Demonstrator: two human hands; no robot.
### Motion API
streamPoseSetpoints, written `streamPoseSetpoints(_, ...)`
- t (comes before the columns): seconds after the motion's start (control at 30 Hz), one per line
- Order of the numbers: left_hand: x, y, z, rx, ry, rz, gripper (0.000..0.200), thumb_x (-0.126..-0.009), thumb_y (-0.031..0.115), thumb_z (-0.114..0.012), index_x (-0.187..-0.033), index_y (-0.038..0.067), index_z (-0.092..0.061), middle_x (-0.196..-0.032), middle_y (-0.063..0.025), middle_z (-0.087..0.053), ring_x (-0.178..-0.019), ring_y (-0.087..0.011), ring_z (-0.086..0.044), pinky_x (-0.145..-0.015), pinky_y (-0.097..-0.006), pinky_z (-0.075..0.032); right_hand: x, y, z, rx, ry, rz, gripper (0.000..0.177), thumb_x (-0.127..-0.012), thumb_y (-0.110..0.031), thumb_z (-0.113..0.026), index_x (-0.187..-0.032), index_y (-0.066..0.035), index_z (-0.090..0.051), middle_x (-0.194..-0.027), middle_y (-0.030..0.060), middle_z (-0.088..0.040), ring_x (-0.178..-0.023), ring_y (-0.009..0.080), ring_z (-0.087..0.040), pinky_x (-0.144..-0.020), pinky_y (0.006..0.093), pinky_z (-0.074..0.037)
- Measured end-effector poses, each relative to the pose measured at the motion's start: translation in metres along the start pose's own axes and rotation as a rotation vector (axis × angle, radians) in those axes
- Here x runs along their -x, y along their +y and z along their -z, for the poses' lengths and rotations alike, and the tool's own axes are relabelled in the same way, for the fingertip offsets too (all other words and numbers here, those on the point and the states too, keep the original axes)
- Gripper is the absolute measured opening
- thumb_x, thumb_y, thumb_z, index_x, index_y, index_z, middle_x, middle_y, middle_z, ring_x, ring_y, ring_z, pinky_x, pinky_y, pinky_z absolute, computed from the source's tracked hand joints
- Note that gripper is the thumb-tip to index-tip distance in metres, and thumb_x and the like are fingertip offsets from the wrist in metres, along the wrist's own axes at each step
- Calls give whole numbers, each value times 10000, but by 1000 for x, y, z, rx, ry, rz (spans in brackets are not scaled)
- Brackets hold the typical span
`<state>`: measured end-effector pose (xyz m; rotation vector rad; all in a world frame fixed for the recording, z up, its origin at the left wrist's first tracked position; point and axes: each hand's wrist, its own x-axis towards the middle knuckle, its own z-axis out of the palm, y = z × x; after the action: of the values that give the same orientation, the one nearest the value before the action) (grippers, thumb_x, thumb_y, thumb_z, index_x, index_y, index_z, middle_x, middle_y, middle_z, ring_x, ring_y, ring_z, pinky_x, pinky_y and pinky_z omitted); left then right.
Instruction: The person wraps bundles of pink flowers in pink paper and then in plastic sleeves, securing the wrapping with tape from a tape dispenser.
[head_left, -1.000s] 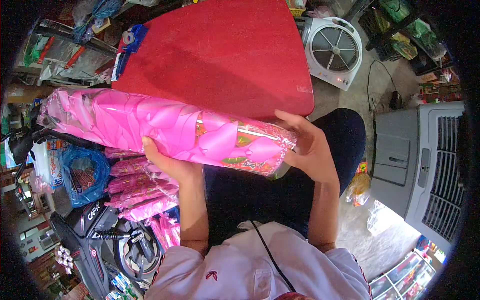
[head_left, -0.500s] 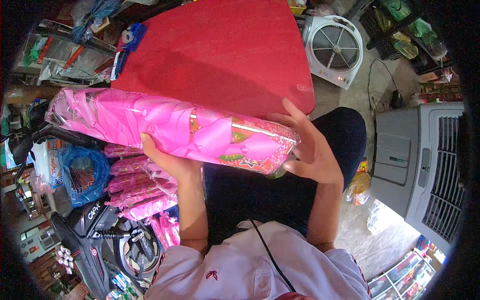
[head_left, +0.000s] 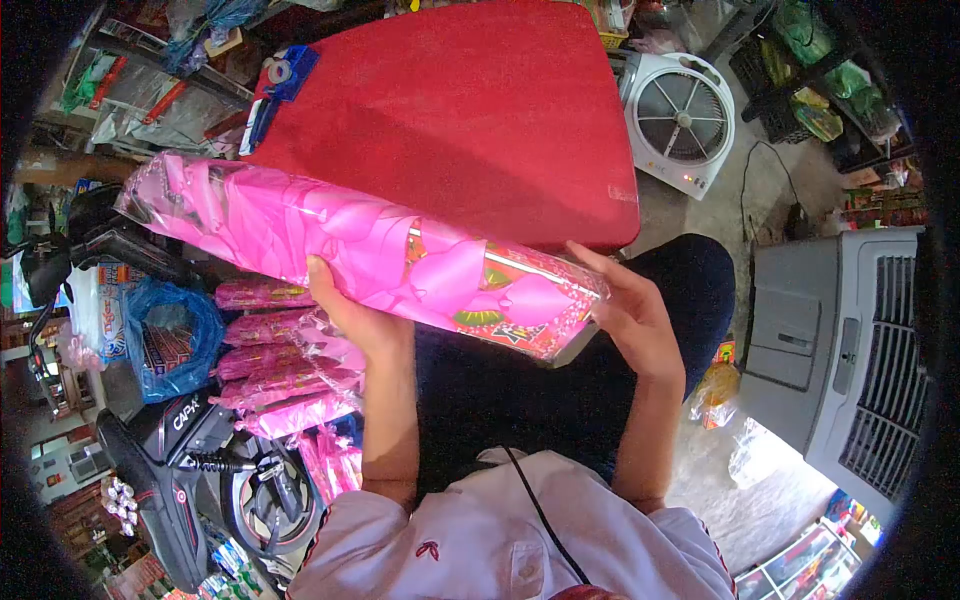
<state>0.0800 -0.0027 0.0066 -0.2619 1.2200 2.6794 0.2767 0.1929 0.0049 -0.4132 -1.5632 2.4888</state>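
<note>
A long pink package (head_left: 370,245) in clear plastic lies slantwise across my hands, its right end lower than its left. Pink petal-like shapes cover most of it, and a red print with green fruit slices shows towards the right end. My left hand (head_left: 362,322) supports it near the middle from below, thumb up against the near side and fingers hidden underneath. At the right end, my right hand (head_left: 640,318) is closed round the corner, with some fingers behind the package. Similar pink packages (head_left: 265,360) lie stacked to the left of my legs.
A red-topped table (head_left: 470,110) stands ahead, with a blue tape dispenser (head_left: 285,75) at its left edge. A white fan (head_left: 682,120) and a grey air cooler (head_left: 835,340) are on the right. To the left are a blue plastic bag (head_left: 170,335) and a motorbike (head_left: 165,490).
The package has shifted slightly right, its right end dipping lower. My right hand's fingers, spread apart earlier, have come in against the end of the package. My left hand keeps its hold.
</note>
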Motion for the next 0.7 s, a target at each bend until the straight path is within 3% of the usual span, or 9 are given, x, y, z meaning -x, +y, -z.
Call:
streamPoseSetpoints(0.07,1,1,0,-5,-5,5,637,-983,562,-443,-1389,73,-491,-1336,-114,-588,-1227,-283,-574,-1067,-464,-436,0,-2,-4,73,25,26,702,-892,-115,-723,-1494,48,-401,-1372,135,-587,-1251,206,-560,-1080,351,-417)
streamPoseSetpoints(0.17,1,2,0,-6,-8,-29,624,-985,552,-448,-1380,72,-499,-1326,-112,-593,-1222,-281,-576,-1060,-459,-441,-2,-3,-33,134,280,275,588,-856,-58,-742,-1404,4,-540,-1338,157,-609,-1228,232,-591,-1047,357,-453)
streamPoseSetpoints(0.27,-2,1,1,7,-5,-60,603,-989,540,-451,-1365,71,-510,-1312,-107,-601,-1211,-279,-582,-1053,-455,-446,0,12,-22,707,380,514,497,-799,-7,-762,-1282,-42,-650,-1327,194,-598,-1204,272,-617,-1009,363,-496)
streamPoseSetpoints(0.37,-1,4,0,21,10,-42,582,-993,532,-449,-1341,71,-525,-1294,-103,-611,-1192,-276,-591,-1045,-455,-451,-2,16,-28,784,383,696,409,-745,17,-777,-1142,-73,-734,-1322,207,-588,-1174,294,-634,-965,361,-530)
streamPoseSetpoints(0.57,-3,5,-1,22,14,-24,567,-994,532,-445,-1310,72,-542,-1266,-102,-623,-1174,-273,-599,-1035,-463,-456,3,11,-34,972,358,700,285,-740,43,-779,-1009,-53,-770,-1233,181,-616,-1138,299,-643,-902,367,-556)
streamPoseSetpoints(0.7,-1,4,-3,38,31,-11,571,-992,532,-444,-1316,71,-538,-1275,-101,-618,-1179,-272,-597,-1034,-462,-457,0,16,-31,689,357,659,340,-765,38,-760,-1093,-50,-744,-1226,162,-599,-1177,277,-612,-942,347,-520)
